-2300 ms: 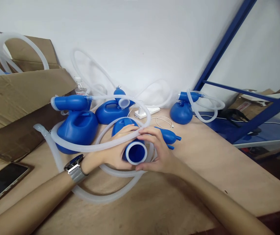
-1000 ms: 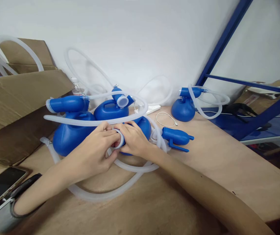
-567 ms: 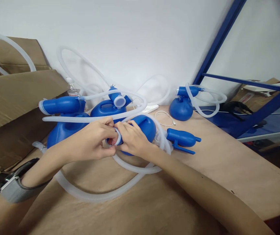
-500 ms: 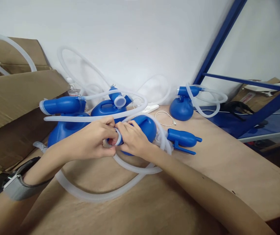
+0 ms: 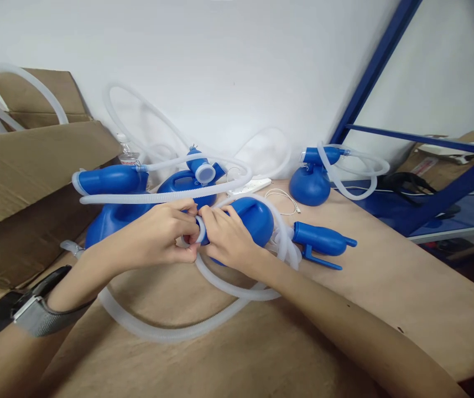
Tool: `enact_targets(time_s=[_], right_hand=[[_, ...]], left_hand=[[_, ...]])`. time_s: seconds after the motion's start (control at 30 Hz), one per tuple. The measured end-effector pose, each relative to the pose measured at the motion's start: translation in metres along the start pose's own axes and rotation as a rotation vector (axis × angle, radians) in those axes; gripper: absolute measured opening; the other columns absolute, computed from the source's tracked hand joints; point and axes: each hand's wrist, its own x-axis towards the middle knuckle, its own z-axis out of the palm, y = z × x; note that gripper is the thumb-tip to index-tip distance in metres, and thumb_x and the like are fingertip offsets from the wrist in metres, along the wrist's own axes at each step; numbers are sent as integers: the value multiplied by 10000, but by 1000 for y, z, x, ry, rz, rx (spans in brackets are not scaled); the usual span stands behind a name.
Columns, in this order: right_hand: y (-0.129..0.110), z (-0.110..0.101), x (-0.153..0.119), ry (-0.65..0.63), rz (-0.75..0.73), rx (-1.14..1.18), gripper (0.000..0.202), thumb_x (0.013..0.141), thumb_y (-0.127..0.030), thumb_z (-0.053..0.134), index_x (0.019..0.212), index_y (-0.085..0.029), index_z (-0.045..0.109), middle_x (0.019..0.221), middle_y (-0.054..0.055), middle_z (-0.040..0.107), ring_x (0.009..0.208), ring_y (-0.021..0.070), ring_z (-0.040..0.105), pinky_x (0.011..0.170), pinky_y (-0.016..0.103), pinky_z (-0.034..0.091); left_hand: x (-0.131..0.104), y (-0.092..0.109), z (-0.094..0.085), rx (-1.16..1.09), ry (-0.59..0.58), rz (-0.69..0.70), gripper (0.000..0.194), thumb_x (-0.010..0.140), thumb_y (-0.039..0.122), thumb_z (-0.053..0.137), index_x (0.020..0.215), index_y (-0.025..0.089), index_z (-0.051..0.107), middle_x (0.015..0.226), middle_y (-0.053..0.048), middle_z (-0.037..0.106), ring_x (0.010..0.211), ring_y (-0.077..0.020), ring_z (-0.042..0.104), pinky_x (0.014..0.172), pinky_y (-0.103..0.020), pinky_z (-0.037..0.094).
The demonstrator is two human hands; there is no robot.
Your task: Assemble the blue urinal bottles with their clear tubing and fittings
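Observation:
In the middle of the head view, my left hand [image 5: 168, 233] is closed with its fingers hooked around a white ring [image 5: 201, 230] at the mouth of a blue plastic bottle [image 5: 258, 220]. My right hand [image 5: 233, 239] grips the bottle's neck just beside that ring. My fingers hide much of the neck. A corrugated translucent hose [image 5: 237, 287] loops beneath both hands. To the right lies a loose blue spout piece [image 5: 319, 239] with a long tab. Behind my left hand stands a blue bottle [image 5: 114, 218], topped by a blue spout [image 5: 112, 179] with a hose attached.
Further blue bottles stand at the back [image 5: 178, 190] and right rear [image 5: 309, 187] of the wooden table [image 5: 386, 287]. An open cardboard box [image 5: 41, 171] occupies the left side. A white power strip [image 5: 250, 186], a white cable [image 5: 288, 194] and a clear bottle [image 5: 126, 152] sit near the wall. Blue shelving [image 5: 369, 72] borders the right.
The view has shifted slightly, so most things sit a little further right. Both hands stay closed at the bottle's neck and ring, with barely any finger movement.

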Motion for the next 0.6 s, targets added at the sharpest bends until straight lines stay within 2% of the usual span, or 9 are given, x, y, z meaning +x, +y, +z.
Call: enact_targets(time_s=[0.23,0.4,0.53,0.6], right_hand=[[-3,-2,0,10,21,-19,259,967,-210,539,1219,-151,519,1040,120,706,974,336,640,888,448,429],[-3,-16,6,-111,45,4,268,1037,-297,603,1244,-140,534,1091,139,728,1012,340,665,902,440,431],[10,-36,9,-227,-18,122,429,1049,-483,662,1274,-134,553,1147,153,756,1058,344,686,965,454,445],[17,-42,9,-258,-50,197,496,1051,-523,643,1335,-128,548,1149,150,768,1084,348,692,1024,489,439]], left_hand=[[-1,0,4,-68,19,-67,164,801,72,619,689,192,628,660,-6,604,847,-210,588,729,-300,465],[-3,-5,3,-90,23,-89,136,797,87,627,713,191,650,716,-9,614,852,-196,611,712,-275,470],[-5,-7,-3,-114,-23,-71,123,859,111,613,815,183,703,802,-4,676,751,-147,620,714,-273,474],[-5,-5,-5,-131,-49,-80,154,914,149,592,834,189,717,818,-6,712,763,-153,647,738,-283,478]])
